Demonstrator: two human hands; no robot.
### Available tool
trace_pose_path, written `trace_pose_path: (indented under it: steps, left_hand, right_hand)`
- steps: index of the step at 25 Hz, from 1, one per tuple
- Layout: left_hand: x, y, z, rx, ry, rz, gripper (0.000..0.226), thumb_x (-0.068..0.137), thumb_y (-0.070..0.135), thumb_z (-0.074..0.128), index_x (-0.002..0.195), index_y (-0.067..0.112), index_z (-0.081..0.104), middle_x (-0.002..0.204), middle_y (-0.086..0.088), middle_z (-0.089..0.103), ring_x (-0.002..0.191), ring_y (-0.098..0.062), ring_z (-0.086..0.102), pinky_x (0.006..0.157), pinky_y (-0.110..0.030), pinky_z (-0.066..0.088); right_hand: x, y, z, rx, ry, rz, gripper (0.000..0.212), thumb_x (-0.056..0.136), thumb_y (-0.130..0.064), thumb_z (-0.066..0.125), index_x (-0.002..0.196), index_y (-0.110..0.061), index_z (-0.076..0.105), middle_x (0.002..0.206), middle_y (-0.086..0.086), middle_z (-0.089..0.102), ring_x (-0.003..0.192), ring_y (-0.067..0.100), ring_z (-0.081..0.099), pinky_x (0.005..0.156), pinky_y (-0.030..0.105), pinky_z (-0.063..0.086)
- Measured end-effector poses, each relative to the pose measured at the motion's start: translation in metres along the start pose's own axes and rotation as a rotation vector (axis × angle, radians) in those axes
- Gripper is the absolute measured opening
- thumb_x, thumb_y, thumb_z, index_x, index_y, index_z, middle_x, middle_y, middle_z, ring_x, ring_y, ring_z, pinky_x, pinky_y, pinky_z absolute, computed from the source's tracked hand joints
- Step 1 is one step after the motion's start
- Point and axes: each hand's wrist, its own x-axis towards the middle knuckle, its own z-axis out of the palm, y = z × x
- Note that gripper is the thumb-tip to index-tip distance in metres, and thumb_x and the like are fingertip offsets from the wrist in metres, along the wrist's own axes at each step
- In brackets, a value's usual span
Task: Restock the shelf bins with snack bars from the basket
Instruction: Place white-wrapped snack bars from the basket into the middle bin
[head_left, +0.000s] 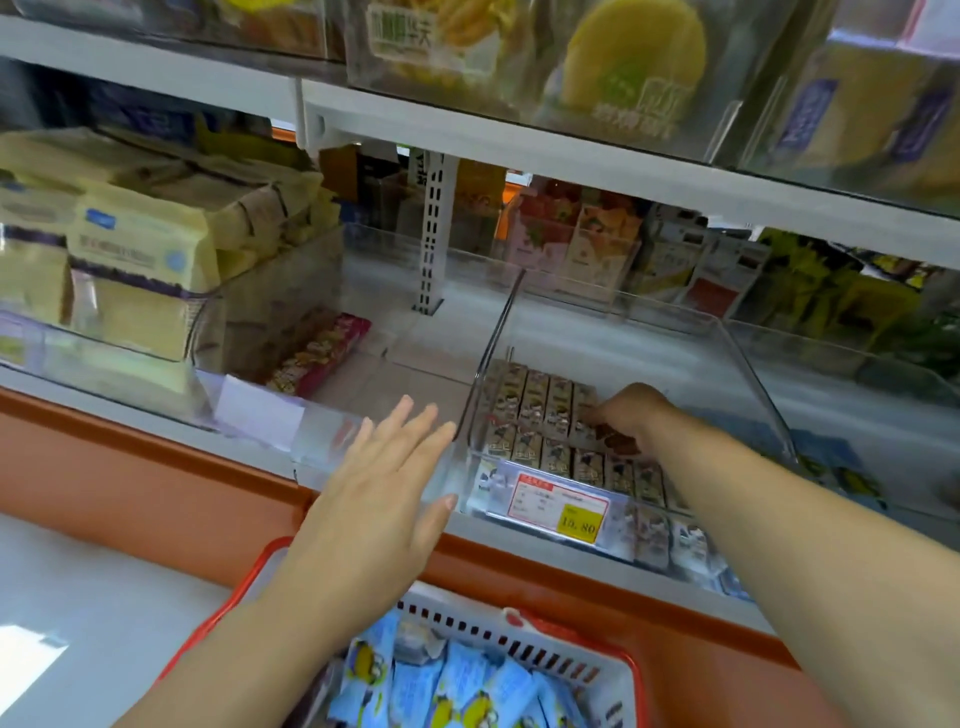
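Basket (571, 644) nearest, low in view, red handle up, holding loose blue bars (457, 686) in a heap. Judgement: each bar is small, light and flow-wrapped. The film looks slick and crinkly and the core is probably brittle, so take one across the short width at mid-length, or gather a few flat in the palm. Don't squeeze, and don't lift by the crimped ends. Left hand (379, 493) is above the basket, flat, fingers straight and fanned, holding nothing. Its fingertips lie against the view of the clear front of the left bin (322, 441), but contact cannot be told. Just right of it, a tag (558, 506) with a yellow price patch is clipped to the front of the bin (753, 374). Right hand (628, 415) reaches over that front wall, wrist bent, fingers curled down onto the brown bars (540, 410), which stand packed in tidy rows on end. The fingertips are hidden among the wrappers, so I can't tell whether they pinch one or only press and straighten the row. The bin's rear half shows bare floor (room for more stock, by my estimate). Further back, the left bin holds one long pack (322, 353), with blurred packets on the shelf behind.
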Motion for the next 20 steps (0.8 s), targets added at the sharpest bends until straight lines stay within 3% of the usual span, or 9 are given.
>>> trace_pose_path:
  steps: [3,6,8,11,13,16,20]
  left_hand:
    - [-0.015,-0.002,-0.004,-0.118,0.134,0.008,0.053,0.096,0.030,0.051,0.146,0.028,0.035,0.155,0.015,0.022,0.145,0.001,0.006,0.113,-0.012,0.001]
    - [-0.036,-0.009,-0.003,-0.148,0.199,-0.022,0.045,0.089,0.017,0.064,0.133,0.022,0.054,0.134,0.008,0.052,0.125,-0.013,0.046,0.105,-0.023,0.033]
    - [-0.057,-0.012,0.002,-0.187,0.017,-0.101,0.040,0.090,0.019,0.064,0.129,0.025,0.058,0.120,0.009,0.059,0.111,-0.011,0.056,0.094,-0.021,0.040]
    - [-0.101,-0.016,0.018,-0.176,-0.371,-0.221,0.037,0.093,0.026,0.060,0.129,0.029,0.058,0.121,0.009,0.061,0.101,-0.007,0.059,0.091,-0.022,0.044]
    - [-0.129,-0.015,0.030,-0.139,-0.529,-0.243,0.038,0.094,0.028,0.059,0.132,0.028,0.055,0.126,0.006,0.060,0.104,-0.008,0.058,0.093,-0.025,0.045]
    - [-0.158,-0.010,0.048,-0.063,-0.673,-0.251,0.042,0.093,0.036,0.058,0.134,0.027,0.052,0.126,0.002,0.058,0.108,-0.016,0.057,0.090,-0.032,0.046]
    - [-0.176,0.004,0.072,0.257,-0.814,-0.181,0.048,0.088,0.061,0.051,0.117,0.024,0.056,0.107,-0.003,0.064,0.105,-0.027,0.055,0.081,-0.038,0.042]
  right_hand:
    - [-0.018,-0.001,-0.020,0.093,0.032,-0.102,0.031,0.088,-0.018,0.065,0.109,0.006,0.067,0.106,0.022,0.069,0.082,0.026,0.062,0.075,0.032,0.049]
    - [-0.069,0.001,-0.031,0.273,0.277,-0.385,0.021,0.092,-0.021,0.055,0.110,-0.024,0.066,0.107,0.005,0.071,0.087,0.016,0.065,0.079,0.031,0.054]
    - [-0.121,0.007,-0.026,0.470,0.340,-0.616,0.020,0.090,-0.024,0.050,0.100,-0.038,0.061,0.089,-0.007,0.071,0.070,0.008,0.062,0.061,0.023,0.051]
    - [-0.191,0.043,0.019,0.488,0.182,-0.775,0.019,0.089,-0.028,0.050,0.100,-0.039,0.062,0.078,-0.001,0.065,0.065,0.012,0.058,0.058,0.024,0.047]
    - [-0.225,0.079,0.063,0.421,-0.057,-0.661,0.018,0.092,-0.025,0.052,0.098,-0.040,0.061,0.079,0.005,0.063,0.066,0.022,0.058,0.058,0.032,0.048]
    - [-0.255,0.137,0.121,0.275,-0.371,-0.309,0.023,0.096,-0.019,0.051,0.104,-0.039,0.057,0.092,0.012,0.066,0.076,0.027,0.063,0.067,0.039,0.050]
    - [-0.266,0.181,0.154,0.288,-0.462,-0.038,0.023,0.097,-0.016,0.050,0.118,-0.022,0.057,0.085,0.008,0.069,0.064,0.018,0.063,0.059,0.031,0.048]
